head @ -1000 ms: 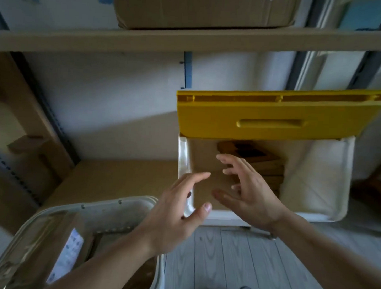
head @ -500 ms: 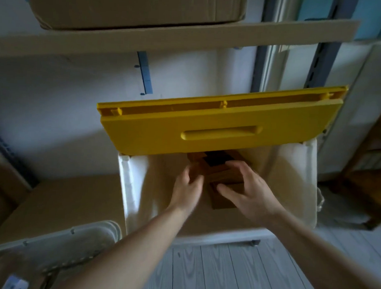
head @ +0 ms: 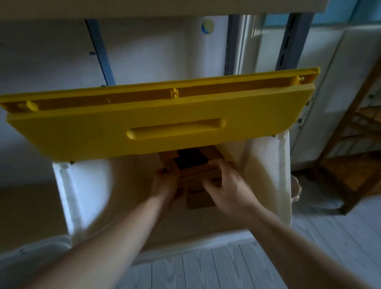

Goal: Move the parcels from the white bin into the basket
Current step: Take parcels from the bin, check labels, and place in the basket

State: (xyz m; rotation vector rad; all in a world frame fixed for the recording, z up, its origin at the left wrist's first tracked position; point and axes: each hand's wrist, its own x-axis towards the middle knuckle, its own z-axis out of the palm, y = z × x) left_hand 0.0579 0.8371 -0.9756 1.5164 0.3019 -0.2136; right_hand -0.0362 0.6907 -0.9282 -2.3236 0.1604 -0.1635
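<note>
Inside the white bin [head: 270,181], under its raised yellow lid [head: 125,133], we have both hands down among the brown cardboard parcels [head: 197,166]. Our left hand [head: 165,183] curls round the left edge of the top parcel, fingers tucked under its corner. Our right hand [head: 228,186] comes over from the right, fingers bent across the front of the same stack and thumb pressing its near side, so the two hands clamp the cardboard between them. The parcels sit piled toward the back middle of the bin, partly hidden beneath the lid's front edge; a dark patch shows on the topmost one. How many boxes make up the stack we cannot tell, as the picture is soft with blur. At lower left we see just the pale rim of the basket [head: 30,249], standing beside the bin and touching its left wall. A wooden rack [head: 357,150] stands at right on the grey plank floor [head: 234,273].
</note>
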